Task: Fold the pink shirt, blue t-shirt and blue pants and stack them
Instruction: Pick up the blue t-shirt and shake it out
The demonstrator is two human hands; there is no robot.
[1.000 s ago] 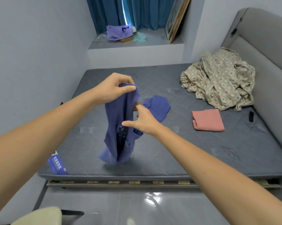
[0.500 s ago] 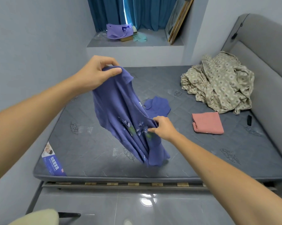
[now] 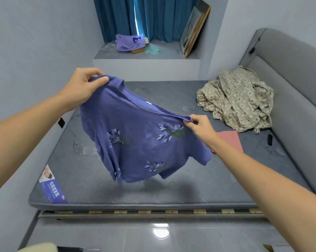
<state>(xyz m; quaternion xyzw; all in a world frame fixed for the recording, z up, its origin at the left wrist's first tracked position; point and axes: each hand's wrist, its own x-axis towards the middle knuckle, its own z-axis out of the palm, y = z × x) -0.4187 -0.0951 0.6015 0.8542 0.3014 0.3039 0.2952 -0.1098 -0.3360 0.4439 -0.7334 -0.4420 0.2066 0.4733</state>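
The blue t-shirt (image 3: pixel 135 135) hangs spread open in the air above the mattress, stretched along its upper edge, pale leaf prints scattered over the cloth (one sleeve droops at the right). The folded pink shirt (image 3: pixel 230 140) lies flat behind it, partly hidden.

Pale grey walls (image 3: pixel 35 42) on the left and far right. Grey quilted mattress (image 3: pixel 171 193) across the middle, bare, with a blue printed label (image 3: pixel 51 190) at its near left corner. Wooden slats (image 3: pixel 153 212) showing under the near edge. Grey padded headboard (image 3: pixel 290 73) along the right side, a crumpled beige patterned sheet (image 3: pixel 240 99) heaped against it. Raised window ledge (image 3: pixel 146 56) at the far end, backed by teal curtains (image 3: pixel 150 17) with a bright slit of daylight. A purple bag (image 3: pixel 129 42) on the ledge, framed pictures (image 3: pixel 194 30) leaning at its right. Glossy grey tiled floor (image 3: pixel 153 237) nearest, with a lamp glare.
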